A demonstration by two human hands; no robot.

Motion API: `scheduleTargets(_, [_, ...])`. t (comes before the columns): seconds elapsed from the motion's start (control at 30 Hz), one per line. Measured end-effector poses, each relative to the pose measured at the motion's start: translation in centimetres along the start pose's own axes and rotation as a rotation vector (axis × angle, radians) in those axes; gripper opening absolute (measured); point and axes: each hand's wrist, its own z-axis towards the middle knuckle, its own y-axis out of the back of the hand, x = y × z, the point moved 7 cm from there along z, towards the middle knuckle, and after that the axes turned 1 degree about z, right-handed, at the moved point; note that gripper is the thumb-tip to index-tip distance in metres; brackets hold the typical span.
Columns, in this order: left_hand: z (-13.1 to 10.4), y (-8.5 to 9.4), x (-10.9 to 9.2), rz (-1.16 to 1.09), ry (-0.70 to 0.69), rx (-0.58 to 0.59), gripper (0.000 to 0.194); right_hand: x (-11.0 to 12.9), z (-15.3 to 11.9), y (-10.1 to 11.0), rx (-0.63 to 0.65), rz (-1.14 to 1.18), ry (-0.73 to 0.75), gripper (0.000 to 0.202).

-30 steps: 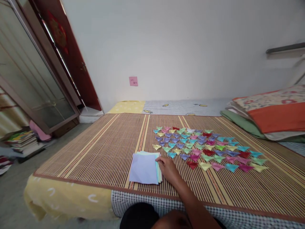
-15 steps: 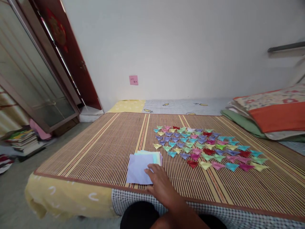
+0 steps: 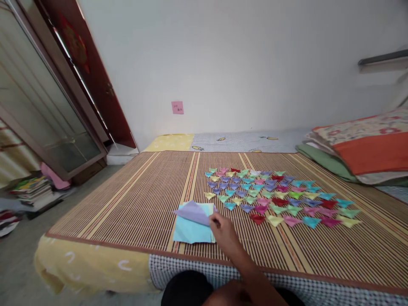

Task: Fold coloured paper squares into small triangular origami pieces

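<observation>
My right hand is closed, pinching the right corner of a purple paper sheet between thumb and fingers. The sheet is lifted and tilted, its near side raised off the pile. Under it lies a stack of square papers, a light blue sheet on top and paler edges showing at the right. Right of the stack, several rows of small folded paper triangles in many colours lie on the mat. My left hand cannot be made out; a patch of skin shows low by my knees, its part unclear.
A striped bamboo mat covers the bed, over yellow and checked cloth. Folded bedding lies at the right. Behind is a white wall with a pink note. Books are piled at the left, near a cabinet and red door.
My right hand has gone from lying over the purple sheet to pinching its corner. The sheet has been raised and turned away, uncovering the light blue one.
</observation>
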Motion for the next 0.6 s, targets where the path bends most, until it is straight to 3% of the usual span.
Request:
scheduleTargets(0.07, [-0.1, 0.2, -0.8, -0.014, -0.026, -0.018, 0.032, -0.9, 1.0, 2.3, -0.091, 0.092, -0.041, 0.02])
scheduleTargets(0.17, [-0.6, 2.0, -4.6, -0.087, -0.16, -0.107, 0.048, -2.2, 2.1, 5.9, -0.198, 0.231, -0.093, 0.022])
scheduleTargets(0.27, [-2.5, 6.6, -11.3, -0.27, -0.461, -0.418, 0.046, -3.3, 2.7, 8.7, -0.273, 0.375, -0.15, 0.02])
scheduleTargets(0.4, [-4.9, 12.4, -17.9, -0.278, -0.647, -0.887, 0.045, -4.2, 3.1, 10.4, -0.33, 0.549, -0.202, 0.018])
scheduleTargets(0.47, [-4.3, 13.7, -19.7, -0.307, -0.652, -0.913, 0.057, -4.4, 3.5, 10.9, -0.35, 0.616, -0.207, 0.019])
scheduleTargets(0.6, [-1.1, 13.5, -20.8, -0.369, -0.543, -0.69, 0.07, -4.1, 4.8, 11.4, -0.303, 0.709, -0.197, 0.019])
